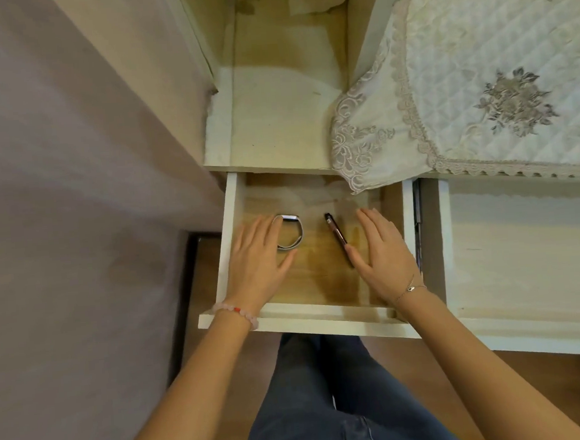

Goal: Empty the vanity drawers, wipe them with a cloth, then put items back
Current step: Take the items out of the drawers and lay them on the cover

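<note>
- Nearest the camera, legs in dark blue jeans point(329, 406) stand at the drawer front. Both bare forearms reach forward over it.
- A pink bead bracelet point(240, 312) sits on the left wrist and a thin chain bracelet point(410, 288) on the right.
- The pulled-out white drawer with a stained wooden floor point(323, 319) holds both hands.
- The left hand point(260, 256) lies flat with its fingers straight and gripping nothing. Its fingertips are at the left side of a silver-grey looped wristband point(299, 234) and hide that side.
- The wristband stands on edge, with its oval running roughly away from the person.
- The right hand point(381, 251) is also flat and holds nothing. Its thumb rests against the near end of a slim dark maroon pen point(337, 235) and partly covers it.
- The pen lies flat, its long axis running from near-right to far-left with the black end pointing away. Any marking on it is too small to read.
- To the right, a second open white drawer point(523, 238) is cut off by the frame edge.
- Beyond is the pale wooden desk point(273, 100). A quilted cream runner with lace trim and grey floral embroidery point(477, 69) hangs over the first drawer's far corner.
</note>
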